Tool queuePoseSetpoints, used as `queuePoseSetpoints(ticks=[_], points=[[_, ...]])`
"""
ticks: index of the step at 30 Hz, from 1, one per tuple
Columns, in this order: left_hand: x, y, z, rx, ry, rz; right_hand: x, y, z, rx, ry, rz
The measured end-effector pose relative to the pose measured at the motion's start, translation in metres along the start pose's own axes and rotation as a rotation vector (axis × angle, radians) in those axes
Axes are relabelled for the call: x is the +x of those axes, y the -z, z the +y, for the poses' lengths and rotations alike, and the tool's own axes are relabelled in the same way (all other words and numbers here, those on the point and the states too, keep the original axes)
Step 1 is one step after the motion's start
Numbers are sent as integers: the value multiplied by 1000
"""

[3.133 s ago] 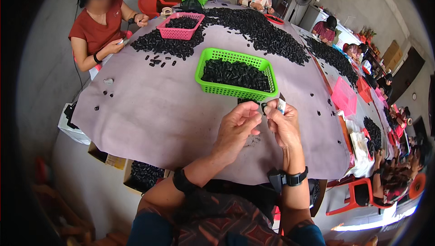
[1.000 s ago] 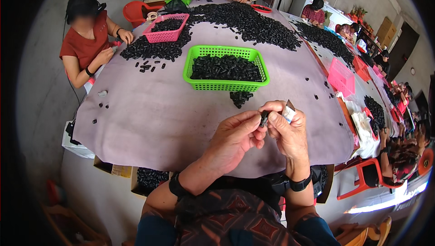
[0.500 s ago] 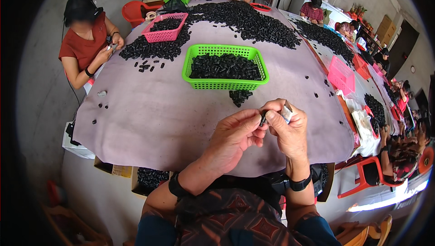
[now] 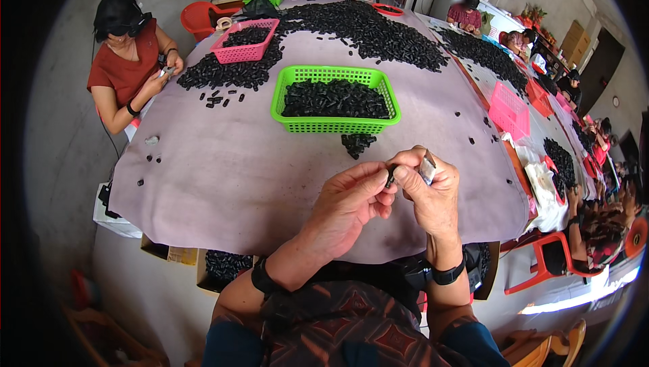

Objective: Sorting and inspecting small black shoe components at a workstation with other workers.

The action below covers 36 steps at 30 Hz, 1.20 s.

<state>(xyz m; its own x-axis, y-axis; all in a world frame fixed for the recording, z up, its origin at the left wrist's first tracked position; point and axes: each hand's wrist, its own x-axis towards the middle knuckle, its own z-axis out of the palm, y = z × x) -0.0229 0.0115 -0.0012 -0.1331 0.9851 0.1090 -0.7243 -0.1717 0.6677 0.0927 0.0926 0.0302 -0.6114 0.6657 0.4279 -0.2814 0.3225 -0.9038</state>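
Hands barely moved; prob. pinching black piece (image 4: 390,176).

Beyond your fingers (image 4: 395,172) a small heap (image 4: 357,144) lies on the worktop (image 4: 236,178); behind it stands a basket (image 4: 334,100), another basket (image 4: 245,38) further left.

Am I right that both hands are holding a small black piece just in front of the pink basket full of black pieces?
Not quite: the basket just beyond the hands is green, not pink. The head view shows the left hand and right hand pinching a small black piece in front of it.
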Motion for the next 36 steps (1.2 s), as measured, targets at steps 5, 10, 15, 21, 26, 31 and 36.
queuePoseSetpoints(ticks=[5, 10, 15, 21, 26, 31, 36], points=[[0, -1, 0, -9, 16, -9, 0, 0, -1, 18, -24, 22], [-1, 0, 0, -33, 30, -21, -1, 0, 1, 32, -35, 49], [-2, 0, -2, 104, -52, 34, -1, 2, 5, 29, -26, 65], [-2, -3, -1, 310, -135, 69, 0, 1, 1, -88, -23, 86], [-1, -1, -3, 296, -102, 76, -1, 1, 1, 11, -66, 95], [0, 2, -4, 144, -73, 24, -1, 1, 6, 116, -84, 105], [-1, 2, 0, 90, -75, 12, 1, 3, 6, -217, 141, -39]])
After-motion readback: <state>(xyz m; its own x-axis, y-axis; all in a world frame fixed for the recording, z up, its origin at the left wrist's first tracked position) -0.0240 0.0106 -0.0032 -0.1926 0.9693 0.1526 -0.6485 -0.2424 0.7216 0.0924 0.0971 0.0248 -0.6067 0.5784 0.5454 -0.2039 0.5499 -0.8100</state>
